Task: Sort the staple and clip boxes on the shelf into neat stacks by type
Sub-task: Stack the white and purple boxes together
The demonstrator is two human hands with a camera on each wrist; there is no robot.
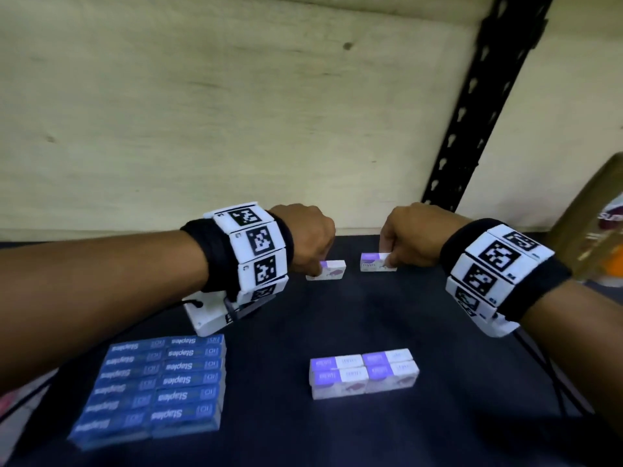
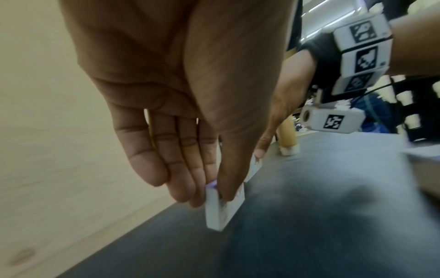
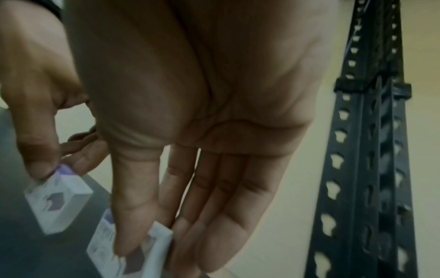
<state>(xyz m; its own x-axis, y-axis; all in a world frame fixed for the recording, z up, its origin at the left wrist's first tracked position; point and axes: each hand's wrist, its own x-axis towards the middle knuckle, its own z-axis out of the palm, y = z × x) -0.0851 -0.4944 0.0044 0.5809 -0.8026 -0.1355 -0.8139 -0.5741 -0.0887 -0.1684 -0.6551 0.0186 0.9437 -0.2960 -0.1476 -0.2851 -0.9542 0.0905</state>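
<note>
My left hand (image 1: pixel 318 268) pinches a small white-and-purple box (image 1: pixel 332 270) between thumb and fingers at the back of the dark shelf mat (image 1: pixel 337 318). In the left wrist view that box (image 2: pixel 220 212) stands on edge, low at the mat. Just to the right, my right hand (image 1: pixel 387 261) pinches a second white-and-purple box (image 1: pixel 371 262), seen close in the right wrist view (image 3: pixel 133 252). A neat block of the same white-and-purple boxes (image 1: pixel 364 372) sits front centre. Blue "Staples" boxes (image 1: pixel 158 382) lie in two tidy rows at front left.
A pale wooden back wall (image 1: pixel 236 112) closes the shelf behind my hands. A black slotted upright (image 1: pixel 472 129) rises at the back right, with a brown package (image 1: pixel 600 230) beyond it. Cables trail off the mat at both sides.
</note>
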